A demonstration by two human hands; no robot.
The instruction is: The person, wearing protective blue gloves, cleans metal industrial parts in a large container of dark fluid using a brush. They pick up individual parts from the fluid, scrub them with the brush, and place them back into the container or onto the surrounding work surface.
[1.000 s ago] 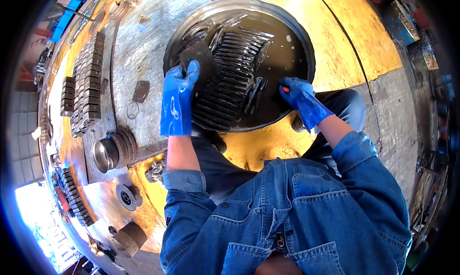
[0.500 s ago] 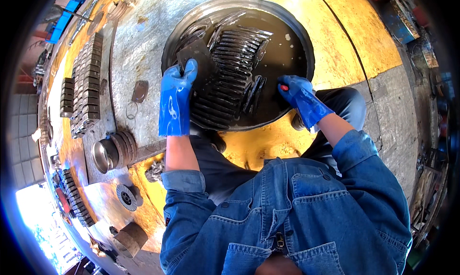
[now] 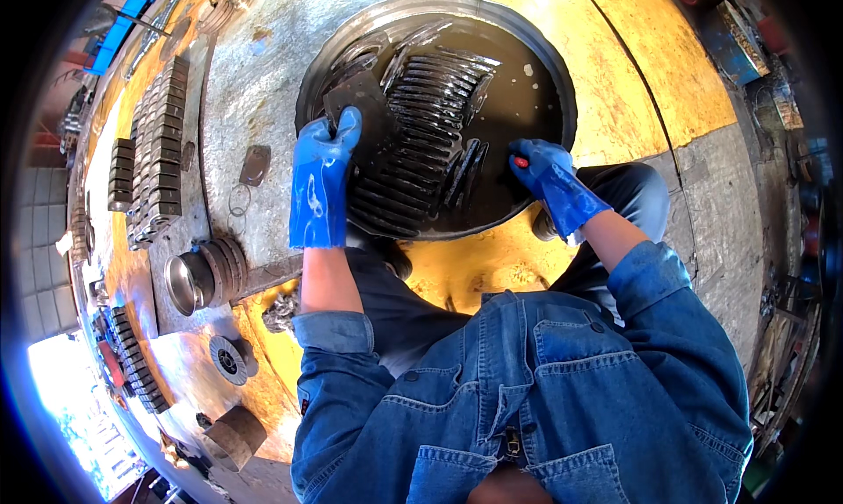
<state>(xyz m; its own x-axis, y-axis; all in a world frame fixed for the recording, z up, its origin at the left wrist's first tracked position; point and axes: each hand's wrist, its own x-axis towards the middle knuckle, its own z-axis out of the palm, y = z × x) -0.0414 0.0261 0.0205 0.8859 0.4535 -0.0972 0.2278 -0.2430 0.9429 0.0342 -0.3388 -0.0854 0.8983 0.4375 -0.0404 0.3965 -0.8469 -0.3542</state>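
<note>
In front of me stands a large round pan (image 3: 569,91) of murky dark liquid. Several oily dark curved metal pieces (image 3: 430,109) lie in it in an overlapping row. My left hand (image 3: 327,148), in a blue rubber glove, pinches a flat dark metal plate (image 3: 364,109) by its near edge, thumb on top, over the pan's left side. My right hand (image 3: 540,163), gloved the same way, is closed at the pan's right rim round a red-ended handle (image 3: 521,162). The rest of that tool is hidden by the fist or too dark to make out.
Stacked metal blocks (image 3: 162,153) stand in rows at the left. Nearer are metal rings (image 3: 198,280), a spoked disc (image 3: 229,361) and a curved metal piece (image 3: 235,437). A small flat plate (image 3: 255,165) lies left of the pan. My knee (image 3: 639,192) is beside the pan's right side.
Both hands keep almost the same place and grip. The floor things at the left sit a few pixels further left, as the view shifts slightly.
</note>
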